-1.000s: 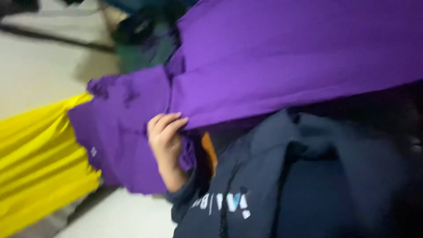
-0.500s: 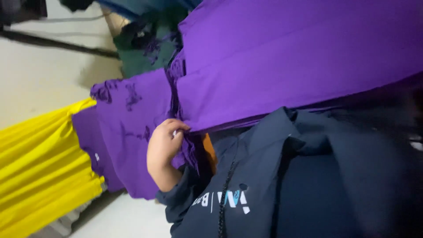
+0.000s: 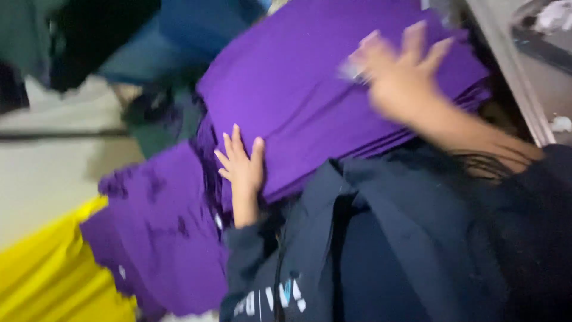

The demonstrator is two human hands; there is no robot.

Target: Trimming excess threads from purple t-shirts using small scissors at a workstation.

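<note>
Two hands are in my view, both over a thick stack of purple fabric sheets [image 3: 310,89], the biggest thing here, which fills the upper middle and runs toward the right edge. Below it I see my dark navy hooded top [image 3: 381,250], covering the lower right. At the lower left a second purple stack [image 3: 161,238] hangs at a lower level, and just beside that lies a yellow stack [image 3: 47,274] in the corner. Dark blue and green cloth [image 3: 179,30] sits blurred beyond the purple. My right hand [image 3: 402,80] is spread wide over the far right part of the big stack, fingers open, gripping nothing; it is too blurred to tell whether it touches the cloth. My left hand [image 3: 243,164] lies flat on the stack's near left edge, fingers stretched, palm down, pressing rather than clasping.
</note>
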